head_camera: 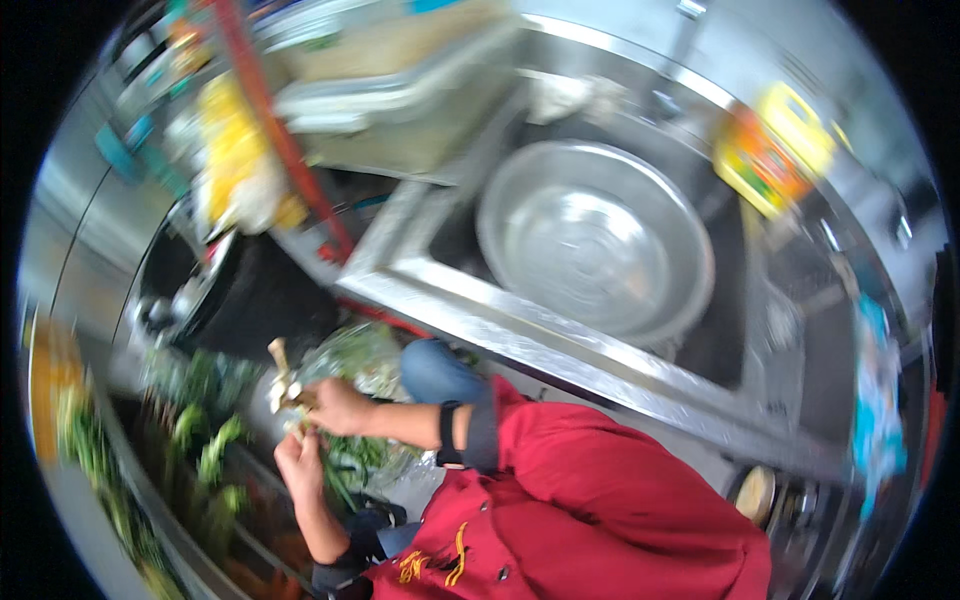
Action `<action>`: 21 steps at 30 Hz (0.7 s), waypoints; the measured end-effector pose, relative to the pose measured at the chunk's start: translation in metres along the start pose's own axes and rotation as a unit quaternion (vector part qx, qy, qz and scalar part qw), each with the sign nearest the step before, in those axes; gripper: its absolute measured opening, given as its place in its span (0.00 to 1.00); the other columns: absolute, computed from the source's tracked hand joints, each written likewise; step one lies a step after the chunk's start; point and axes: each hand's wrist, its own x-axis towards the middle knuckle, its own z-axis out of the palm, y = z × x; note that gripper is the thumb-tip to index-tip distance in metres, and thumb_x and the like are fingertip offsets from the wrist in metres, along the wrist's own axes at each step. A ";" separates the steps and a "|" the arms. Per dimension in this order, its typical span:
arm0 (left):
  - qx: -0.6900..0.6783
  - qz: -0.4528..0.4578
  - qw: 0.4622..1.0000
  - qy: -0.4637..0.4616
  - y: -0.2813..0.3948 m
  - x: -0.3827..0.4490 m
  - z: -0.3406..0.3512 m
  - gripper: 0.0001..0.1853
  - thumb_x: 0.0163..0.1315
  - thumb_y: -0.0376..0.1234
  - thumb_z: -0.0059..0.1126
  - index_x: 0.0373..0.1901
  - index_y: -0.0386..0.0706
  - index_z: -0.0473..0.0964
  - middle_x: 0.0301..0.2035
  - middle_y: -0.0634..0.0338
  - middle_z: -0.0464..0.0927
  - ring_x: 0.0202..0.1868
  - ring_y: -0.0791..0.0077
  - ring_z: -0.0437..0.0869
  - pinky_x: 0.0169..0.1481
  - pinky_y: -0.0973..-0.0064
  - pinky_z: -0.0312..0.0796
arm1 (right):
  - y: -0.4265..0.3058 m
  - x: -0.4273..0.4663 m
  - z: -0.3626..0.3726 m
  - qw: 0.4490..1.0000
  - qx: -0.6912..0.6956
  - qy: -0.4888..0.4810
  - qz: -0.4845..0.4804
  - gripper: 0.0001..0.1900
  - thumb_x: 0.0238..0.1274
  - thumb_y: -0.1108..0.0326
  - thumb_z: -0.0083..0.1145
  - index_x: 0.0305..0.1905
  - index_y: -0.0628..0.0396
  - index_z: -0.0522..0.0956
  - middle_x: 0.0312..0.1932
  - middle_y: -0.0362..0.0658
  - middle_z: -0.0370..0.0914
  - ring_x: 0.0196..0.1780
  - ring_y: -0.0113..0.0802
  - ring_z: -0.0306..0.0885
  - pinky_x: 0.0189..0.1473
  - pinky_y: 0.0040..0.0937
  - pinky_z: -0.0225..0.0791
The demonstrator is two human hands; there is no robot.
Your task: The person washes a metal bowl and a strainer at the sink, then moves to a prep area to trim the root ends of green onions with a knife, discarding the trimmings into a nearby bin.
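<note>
Blur softens the whole view. My right hand, with a black band at the wrist, closes on a light-brown, stalk-like piece with white ends; I cannot tell exactly what it is. Just below it, my left hand pinches the pale end of some green stalks, which look like scallions. The two hands are close together, fingertips almost meeting. Under them lie a clear plastic bag and loose greens near the floor.
A sink holds a large metal basin. Left of it stand a black bin, a red post and lidded plastic tubs. A yellow jug sits behind. Leafy vegetables fill a shelf at lower left.
</note>
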 end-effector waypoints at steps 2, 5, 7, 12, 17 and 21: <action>0.072 -0.022 0.997 -0.003 0.008 -0.002 -0.003 0.11 0.61 0.30 0.50 0.21 0.37 0.73 0.16 0.68 0.70 0.21 0.84 0.68 0.25 0.79 0.61 | 0.045 0.011 0.026 0.995 0.064 -0.004 -0.073 0.16 0.52 0.76 0.51 0.48 0.56 0.79 0.32 0.45 0.81 0.34 0.26 0.76 0.37 0.32 0.71; 0.158 -0.017 0.987 0.011 0.006 -0.009 -0.016 0.09 0.58 0.29 0.50 0.21 0.36 0.75 0.16 0.66 0.72 0.21 0.83 0.70 0.26 0.77 0.63 | 0.025 0.004 0.027 0.990 0.134 -0.013 -0.048 0.14 0.53 0.71 0.55 0.45 0.57 0.79 0.34 0.49 0.82 0.35 0.30 0.79 0.37 0.33 0.71; 0.103 -0.025 0.994 0.013 -0.002 -0.012 -0.030 0.09 0.58 0.29 0.49 0.25 0.35 0.77 0.16 0.66 0.73 0.20 0.83 0.69 0.25 0.77 0.63 | 0.034 0.009 0.049 0.987 0.161 -0.022 -0.015 0.13 0.53 0.71 0.55 0.45 0.59 0.79 0.31 0.47 0.82 0.32 0.27 0.78 0.36 0.31 0.71; -0.216 -0.115 0.969 0.035 -0.002 -0.037 -0.042 0.12 0.61 0.29 0.46 0.35 0.32 0.78 0.16 0.63 0.72 0.18 0.81 0.69 0.24 0.81 0.62 | 0.039 0.004 0.067 0.988 0.149 -0.034 -0.020 0.09 0.54 0.69 0.57 0.38 0.61 0.78 0.26 0.45 0.79 0.28 0.28 0.76 0.34 0.31 0.69; -0.301 -0.130 0.945 0.007 -0.003 -0.058 -0.054 0.12 0.62 0.29 0.43 0.37 0.31 0.76 0.16 0.60 0.72 0.18 0.78 0.69 0.24 0.81 0.62 | 0.047 0.017 0.064 0.993 0.108 0.038 -0.006 0.04 0.58 0.72 0.55 0.33 0.60 0.77 0.24 0.38 0.77 0.26 0.24 0.74 0.31 0.25 0.68; -0.291 -0.131 0.947 0.027 -0.008 -0.074 -0.066 0.12 0.63 0.29 0.43 0.37 0.31 0.76 0.16 0.60 0.72 0.18 0.78 0.69 0.24 0.81 0.62 | 0.055 0.042 0.054 0.979 0.149 0.107 0.090 0.04 0.58 0.72 0.54 0.32 0.59 0.78 0.22 0.38 0.76 0.22 0.21 0.70 0.24 0.22 0.64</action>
